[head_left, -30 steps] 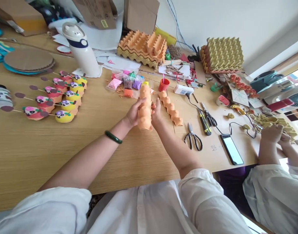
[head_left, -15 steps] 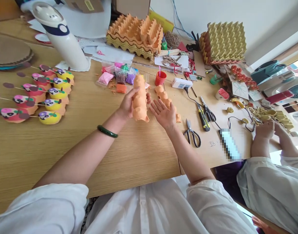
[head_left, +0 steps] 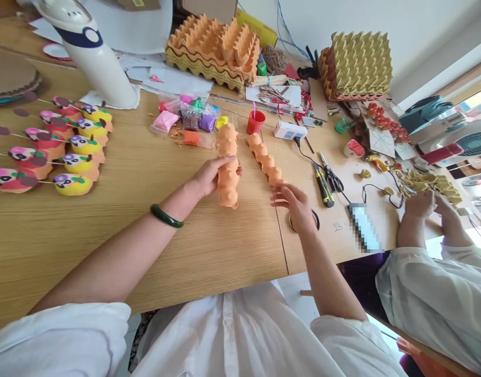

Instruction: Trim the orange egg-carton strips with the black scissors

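My left hand [head_left: 208, 178] is closed around an orange egg-carton strip [head_left: 227, 180], a row of several bumps, with the thumb across its top. A dark green bangle [head_left: 166, 215] circles that wrist. Fingers loosely stretched and apart, my right hand [head_left: 298, 207] hovers at the near end of a second orange egg-carton strip [head_left: 266, 161] lying on the table; whether it touches the strip I cannot tell. Beneath this hand lies a pair of scissors [head_left: 317, 220], mostly covered, one handle loop showing.
Painted egg-carton pieces with sticks [head_left: 72, 184] stand at left beside a white bottle [head_left: 102, 63]. Coloured clay packets [head_left: 191, 137], a red cup [head_left: 256, 121], a power strip [head_left: 290, 130] and a utility knife [head_left: 324, 187] lie farther back. A co-worker's hands [head_left: 421, 204] are at right.
My right hand has turned from palm up to palm down and moved right and nearer, over the scissors. The strip in my left hand has come slightly nearer and tilted flatter.
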Motion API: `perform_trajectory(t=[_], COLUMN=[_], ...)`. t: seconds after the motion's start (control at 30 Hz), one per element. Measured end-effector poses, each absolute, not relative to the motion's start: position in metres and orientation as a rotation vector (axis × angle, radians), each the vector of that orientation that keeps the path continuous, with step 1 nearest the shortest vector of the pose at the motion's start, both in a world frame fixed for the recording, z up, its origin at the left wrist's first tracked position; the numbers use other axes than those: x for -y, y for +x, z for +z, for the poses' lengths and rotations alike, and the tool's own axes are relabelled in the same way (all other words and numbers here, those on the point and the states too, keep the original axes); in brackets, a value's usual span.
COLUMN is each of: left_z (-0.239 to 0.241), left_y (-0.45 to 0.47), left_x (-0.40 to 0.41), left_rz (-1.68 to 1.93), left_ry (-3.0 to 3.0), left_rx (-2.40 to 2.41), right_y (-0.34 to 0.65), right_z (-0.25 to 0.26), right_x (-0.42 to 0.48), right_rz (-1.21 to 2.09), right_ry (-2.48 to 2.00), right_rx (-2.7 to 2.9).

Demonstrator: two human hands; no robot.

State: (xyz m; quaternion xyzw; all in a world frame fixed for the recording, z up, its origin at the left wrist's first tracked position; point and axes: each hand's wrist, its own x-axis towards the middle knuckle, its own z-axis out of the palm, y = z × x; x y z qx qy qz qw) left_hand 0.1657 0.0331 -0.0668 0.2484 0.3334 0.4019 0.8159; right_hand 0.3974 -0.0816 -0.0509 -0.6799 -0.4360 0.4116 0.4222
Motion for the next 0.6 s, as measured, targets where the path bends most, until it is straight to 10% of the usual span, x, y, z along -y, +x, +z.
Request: perform_trajectory(t=[0.23, 0.6], left_z=[-0.069, -0.066], left_y=[0.152, 0.134], left_x=[-0.016, -0.001], left_rz=[0.89, 0.844], left_ry=[0.553, 0.552], left_rx=[-0.765, -0.853], right_y=[0.459, 0.466], right_z=[-0.065, -0.047], right_x=[0.157, 0.152], right_rz=[0.411, 0.542], right_ry=[-2.201, -2.205], right_rx=[1.18, 1.034])
